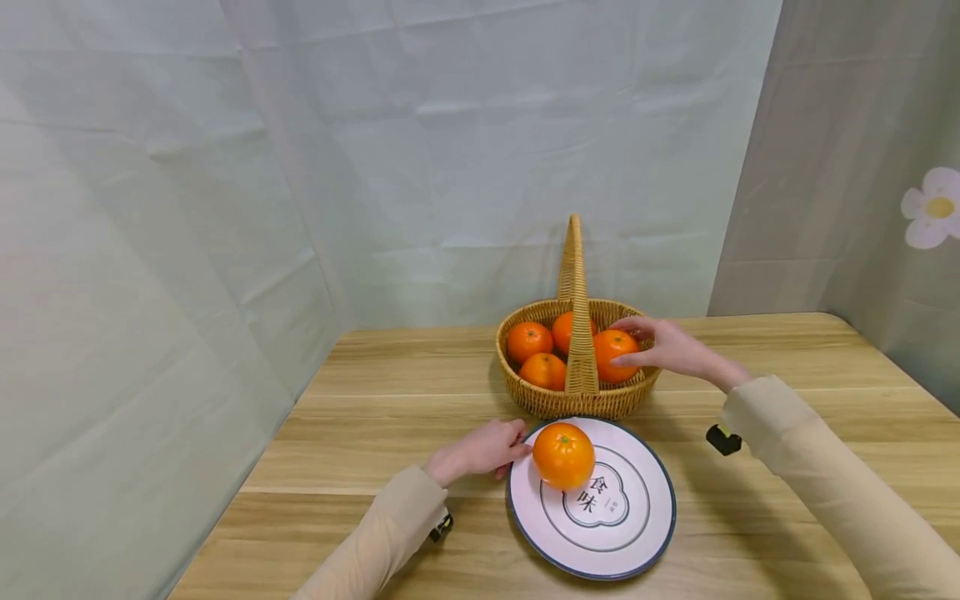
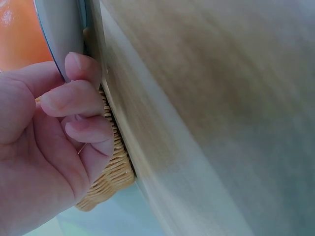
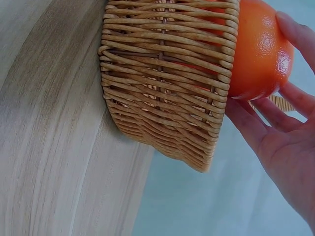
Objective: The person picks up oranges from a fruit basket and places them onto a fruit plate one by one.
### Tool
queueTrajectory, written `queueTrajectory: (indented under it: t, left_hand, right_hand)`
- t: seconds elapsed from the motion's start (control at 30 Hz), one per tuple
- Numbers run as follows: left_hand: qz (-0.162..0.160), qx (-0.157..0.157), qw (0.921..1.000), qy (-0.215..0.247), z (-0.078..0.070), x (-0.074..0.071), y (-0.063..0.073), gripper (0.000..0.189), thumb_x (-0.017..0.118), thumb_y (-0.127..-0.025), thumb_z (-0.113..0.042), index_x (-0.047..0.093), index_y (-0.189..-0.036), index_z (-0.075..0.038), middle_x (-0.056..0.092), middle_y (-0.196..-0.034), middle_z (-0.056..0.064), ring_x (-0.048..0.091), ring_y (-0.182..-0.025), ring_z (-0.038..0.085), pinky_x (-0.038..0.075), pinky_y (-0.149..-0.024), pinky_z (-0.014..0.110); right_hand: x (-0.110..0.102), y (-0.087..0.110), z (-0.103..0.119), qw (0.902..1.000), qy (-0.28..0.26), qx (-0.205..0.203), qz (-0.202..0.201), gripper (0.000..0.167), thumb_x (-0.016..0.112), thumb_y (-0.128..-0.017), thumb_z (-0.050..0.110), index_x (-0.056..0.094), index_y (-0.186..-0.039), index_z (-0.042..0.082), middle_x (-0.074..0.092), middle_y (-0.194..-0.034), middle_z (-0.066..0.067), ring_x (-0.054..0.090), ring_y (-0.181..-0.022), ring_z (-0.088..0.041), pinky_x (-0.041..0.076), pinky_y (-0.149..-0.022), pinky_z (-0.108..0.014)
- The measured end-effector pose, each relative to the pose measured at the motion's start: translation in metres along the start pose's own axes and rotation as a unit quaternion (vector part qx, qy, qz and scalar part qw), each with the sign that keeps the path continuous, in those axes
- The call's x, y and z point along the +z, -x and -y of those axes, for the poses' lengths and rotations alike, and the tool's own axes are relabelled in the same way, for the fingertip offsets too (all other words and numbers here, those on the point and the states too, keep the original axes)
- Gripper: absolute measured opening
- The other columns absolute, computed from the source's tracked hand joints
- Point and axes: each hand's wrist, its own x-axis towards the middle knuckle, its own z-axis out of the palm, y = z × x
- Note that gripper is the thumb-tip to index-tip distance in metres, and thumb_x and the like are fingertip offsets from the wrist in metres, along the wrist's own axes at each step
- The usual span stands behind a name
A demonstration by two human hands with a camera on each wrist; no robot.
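Note:
My right hand (image 1: 667, 346) reaches into the right side of a wicker basket (image 1: 551, 402) and holds an orange (image 1: 611, 358). In the right wrist view, thumb and fingers curve about that orange (image 3: 261, 54), which rises above the basket's rim. My left hand (image 1: 483, 450) pinches the left edge of a white, blue-rimmed plate (image 1: 630, 533). The left wrist view has the thumb over the plate (image 2: 61, 29) and curled fingers at its edge. Another orange (image 1: 564, 456) sits on the plate's upper left, close to the left thumb.
Inside the basket lie three more oranges (image 1: 529, 342), left of and behind its tall arched handle (image 1: 576, 283). The basket stands just behind the plate on a wooden table (image 1: 360, 417). Pale cloth (image 1: 480, 150) hangs behind the table and along its left side.

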Motion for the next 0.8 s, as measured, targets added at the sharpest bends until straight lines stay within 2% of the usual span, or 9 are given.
queueTrajectory:
  t: [0.47,0.8]
  left_hand:
    - [-0.003,0.005,1.0,0.0,0.001,0.0,-0.001,0.016,0.051,-0.093,-0.016,0.044,-0.08,-0.01,0.045,-0.048,-0.001,0.045,-0.039,0.01,0.036,-0.045,0.021]
    - [-0.004,0.006,0.9999,-0.008,0.001,0.0,0.0,0.016,0.051,-0.093,-0.016,0.044,-0.08,-0.01,0.045,-0.047,-0.002,0.045,-0.039,0.01,0.036,-0.046,0.021]
  right_hand:
    - [-0.005,0.007,0.001,0.9999,-0.009,-0.01,-0.01,0.061,0.073,-0.076,0.034,0.049,-0.125,0.006,0.053,-0.117,-0.013,0.05,-0.102,-0.03,0.041,-0.081,-0.047]
    - [-0.009,0.012,0.001,0.9998,-0.009,-0.013,-0.014,0.058,0.072,-0.077,0.033,0.05,-0.124,0.007,0.054,-0.111,-0.009,0.05,-0.09,-0.024,0.043,-0.071,-0.039]
